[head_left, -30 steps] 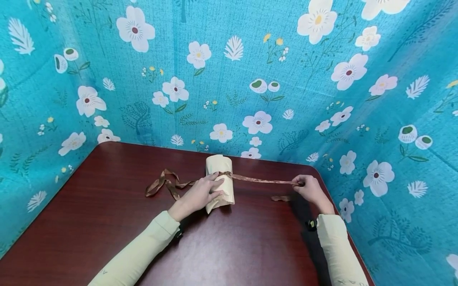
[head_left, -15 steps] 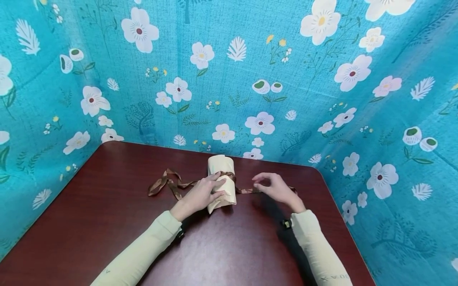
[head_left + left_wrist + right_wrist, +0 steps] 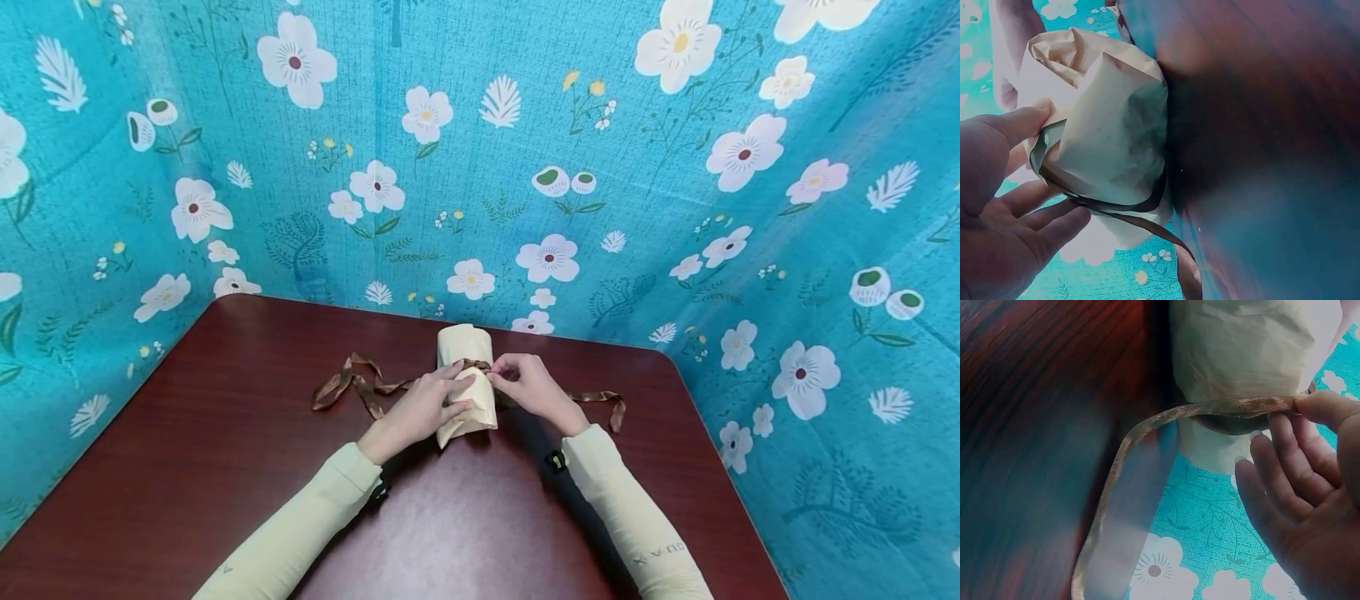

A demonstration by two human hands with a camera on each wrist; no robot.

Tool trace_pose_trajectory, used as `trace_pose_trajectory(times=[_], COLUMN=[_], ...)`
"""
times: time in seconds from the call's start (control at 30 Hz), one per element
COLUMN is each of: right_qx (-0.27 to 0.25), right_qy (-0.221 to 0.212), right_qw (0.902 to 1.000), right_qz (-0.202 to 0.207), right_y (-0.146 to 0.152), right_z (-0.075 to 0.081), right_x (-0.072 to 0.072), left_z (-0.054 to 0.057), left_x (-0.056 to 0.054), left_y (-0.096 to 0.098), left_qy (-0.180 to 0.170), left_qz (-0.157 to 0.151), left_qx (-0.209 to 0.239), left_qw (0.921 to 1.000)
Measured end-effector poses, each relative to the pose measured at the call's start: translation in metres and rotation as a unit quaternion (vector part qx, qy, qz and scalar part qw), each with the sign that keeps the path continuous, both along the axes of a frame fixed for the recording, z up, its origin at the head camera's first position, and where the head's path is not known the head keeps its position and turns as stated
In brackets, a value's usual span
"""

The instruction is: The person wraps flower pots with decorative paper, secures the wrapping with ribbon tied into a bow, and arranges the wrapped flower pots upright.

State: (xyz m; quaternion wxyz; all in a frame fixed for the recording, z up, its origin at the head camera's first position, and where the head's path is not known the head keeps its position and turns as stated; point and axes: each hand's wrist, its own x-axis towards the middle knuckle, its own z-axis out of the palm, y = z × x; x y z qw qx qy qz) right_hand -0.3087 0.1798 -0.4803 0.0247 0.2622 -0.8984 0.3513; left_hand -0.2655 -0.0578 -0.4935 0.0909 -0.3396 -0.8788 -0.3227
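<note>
A cylindrical package wrapped in cream paper (image 3: pixel 463 341) lies near the table's far side, a brown satin ribbon (image 3: pixel 1229 407) running around its middle. My left hand (image 3: pixel 423 406) rests on its top with fingers spread, thumb and fingers lying by the ribbon loop in the left wrist view. From the right, my right hand (image 3: pixel 531 387) pinches the ribbon between thumb and index finger, right at the package's edge; its other fingers are loosely bent. One ribbon tail (image 3: pixel 352 382) lies in loops to the left. The other trails off to the right, partly hidden behind the right hand.
The dark reddish-brown table (image 3: pixel 247 433) has rounded far corners. A blue flowered cloth (image 3: pixel 480 167) hangs behind it and along both sides, close to the edges. Both forearms, in pale sleeves, reach in from the near side.
My right hand let go of the ribbon end it held taut far right, came left, and now pinches the ribbon beside the package. The right tail has dropped slack. My left hand has stayed put.
</note>
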Motion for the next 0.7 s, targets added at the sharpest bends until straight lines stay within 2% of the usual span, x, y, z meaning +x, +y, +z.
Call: trace_pose_trajectory(times=[0.17,0.7], right_qx=[0.01,0.049], right_qy=[0.007,-0.011], right_qw=[0.9999,0.9987], right_qz=[0.009,-0.011], right_y=[0.0034,0.01], right_z=[-0.0018,-0.0053], right_x=[-0.0022,-0.0059], left_z=[-0.0016,-0.0051], left_x=[0.0004,0.0028], left_y=[-0.0006,-0.0032], left_qy=[0.004,-0.005], left_qz=[0.006,0.014], left_qx=[-0.003,0.024], left_qw=[1.0,0.9996])
